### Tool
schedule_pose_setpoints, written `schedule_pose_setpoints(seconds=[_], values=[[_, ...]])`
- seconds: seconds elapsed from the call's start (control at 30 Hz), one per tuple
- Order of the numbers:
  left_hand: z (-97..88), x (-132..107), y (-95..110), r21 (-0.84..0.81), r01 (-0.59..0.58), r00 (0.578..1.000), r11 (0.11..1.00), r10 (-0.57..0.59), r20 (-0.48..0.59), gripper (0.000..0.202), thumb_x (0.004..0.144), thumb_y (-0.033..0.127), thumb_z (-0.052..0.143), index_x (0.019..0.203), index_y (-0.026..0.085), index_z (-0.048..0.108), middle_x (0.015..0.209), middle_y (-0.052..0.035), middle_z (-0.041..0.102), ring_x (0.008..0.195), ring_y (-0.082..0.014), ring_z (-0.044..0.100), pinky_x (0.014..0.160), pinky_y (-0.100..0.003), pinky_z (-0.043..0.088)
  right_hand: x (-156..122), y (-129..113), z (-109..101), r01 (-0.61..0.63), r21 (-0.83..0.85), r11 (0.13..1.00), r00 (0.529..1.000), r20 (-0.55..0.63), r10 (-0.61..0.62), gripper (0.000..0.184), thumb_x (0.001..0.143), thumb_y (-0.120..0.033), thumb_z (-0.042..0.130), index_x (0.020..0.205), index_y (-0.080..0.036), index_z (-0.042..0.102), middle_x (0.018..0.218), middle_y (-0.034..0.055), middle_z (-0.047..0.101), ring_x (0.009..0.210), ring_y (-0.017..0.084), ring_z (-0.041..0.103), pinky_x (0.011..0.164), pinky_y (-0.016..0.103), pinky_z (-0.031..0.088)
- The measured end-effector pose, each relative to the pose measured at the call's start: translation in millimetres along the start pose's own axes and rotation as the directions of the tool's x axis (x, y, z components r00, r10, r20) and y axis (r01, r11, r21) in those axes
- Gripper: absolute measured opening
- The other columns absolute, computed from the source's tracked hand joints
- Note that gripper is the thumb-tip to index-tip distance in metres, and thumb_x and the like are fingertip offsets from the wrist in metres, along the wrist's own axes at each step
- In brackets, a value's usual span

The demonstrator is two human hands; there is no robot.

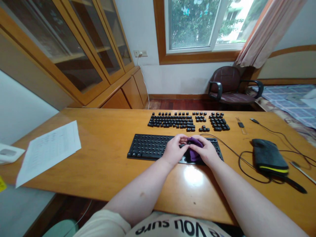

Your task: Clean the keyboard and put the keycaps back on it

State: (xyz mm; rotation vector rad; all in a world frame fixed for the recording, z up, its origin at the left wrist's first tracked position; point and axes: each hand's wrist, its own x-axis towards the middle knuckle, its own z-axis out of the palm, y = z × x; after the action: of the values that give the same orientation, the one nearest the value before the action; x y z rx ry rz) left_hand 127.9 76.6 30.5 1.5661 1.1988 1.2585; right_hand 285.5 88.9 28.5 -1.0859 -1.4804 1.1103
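A black keyboard base (148, 146) with its keycaps removed lies on the wooden desk (106, 154). Both my hands rest on its right half. My left hand (174, 149) and my right hand (206, 151) are closed together on a purple cloth (195, 148) pressed against the keyboard. Behind it, the removed black keycaps (172, 120) are laid out in rows in keyboard order, with smaller groups to their right.
A printed paper sheet (48, 149) lies at the left, a white object (8, 153) beyond it. A dark pouch with a yellow stripe (269, 156), black cables (244, 161) and a pen (302, 171) sit at the right. An office chair (228, 85) stands under the window.
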Motion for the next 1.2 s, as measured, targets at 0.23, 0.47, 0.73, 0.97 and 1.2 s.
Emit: schedule_pose_setpoints(seconds=[0.23, 0.47, 0.73, 0.97, 1.2], values=[[1.9, 0, -1, -0.029, 0.066, 0.997, 0.997, -0.066, -0.025, 0.031, 0.068, 0.001, 0.059, 0.094, 0.018, 0.054, 0.087, -0.0035, 0.068, 0.085, -0.0155, 0.066, 0.080, -0.031, 0.053, -2, -2, 1, 0.116, -0.178, 0.977, 0.988, -0.076, -0.131, 0.015, 0.064, -0.031, 0.074, 0.077, -0.022, 0.072, 0.078, 0.0034, 0.067, 0.072, 0.018, 0.061, 0.072, 0.033, 0.049], [1.2, -1, 5, -0.124, 0.072, 0.997, 0.990, -0.077, -0.032, 0.024, 0.069, 0.006, 0.063, 0.086, 0.018, 0.051, 0.089, -0.0039, 0.068, 0.088, -0.0155, 0.067, 0.083, -0.031, 0.052, -6, -6, 4, 0.015, -0.184, 0.983, 0.979, -0.196, -0.051, 0.021, 0.059, -0.034, 0.077, 0.074, -0.020, 0.069, 0.074, 0.0034, 0.067, 0.070, 0.019, 0.062, 0.068, 0.033, 0.050], [-0.4, -1, 4, -0.110, 0.048, 0.996, 0.993, -0.055, -0.068, 0.022, 0.069, 0.010, 0.065, 0.085, 0.018, 0.053, 0.085, -0.0025, 0.067, 0.083, -0.0146, 0.066, 0.080, -0.031, 0.052, -3, -13, 3, -0.005, -0.093, 0.996, 0.992, -0.123, -0.006, 0.020, 0.060, -0.033, 0.074, 0.078, -0.022, 0.074, 0.081, 0.0039, 0.071, 0.077, 0.021, 0.064, 0.077, 0.036, 0.050], [4.6, -2, 8, -0.188, 0.059, 0.992, 0.980, -0.079, -0.102, 0.035, 0.055, 0.018, 0.079, 0.080, 0.017, 0.053, 0.075, 0.0018, 0.061, 0.072, -0.0121, 0.062, 0.073, -0.029, 0.053, -4, -7, 6, -0.175, 0.068, 0.982, 0.958, -0.220, 0.186, 0.023, 0.058, -0.037, 0.075, 0.070, -0.018, 0.073, 0.071, 0.0055, 0.071, 0.068, 0.022, 0.064, 0.067, 0.035, 0.051], [2.7, -3, 4, -0.041, 0.049, 0.977, 0.998, -0.056, -0.206, 0.034, 0.057, 0.023, 0.079, 0.082, 0.017, 0.058, 0.076, 0.0000, 0.063, 0.072, -0.0130, 0.061, 0.072, -0.028, 0.052, -5, -7, 5, -0.057, 0.168, 0.984, 0.998, -0.005, 0.059, 0.041, 0.077, -0.056, 0.054, 0.088, -0.022, 0.074, 0.097, 0.0070, 0.071, 0.094, 0.025, 0.063, 0.087, 0.040, 0.047]])
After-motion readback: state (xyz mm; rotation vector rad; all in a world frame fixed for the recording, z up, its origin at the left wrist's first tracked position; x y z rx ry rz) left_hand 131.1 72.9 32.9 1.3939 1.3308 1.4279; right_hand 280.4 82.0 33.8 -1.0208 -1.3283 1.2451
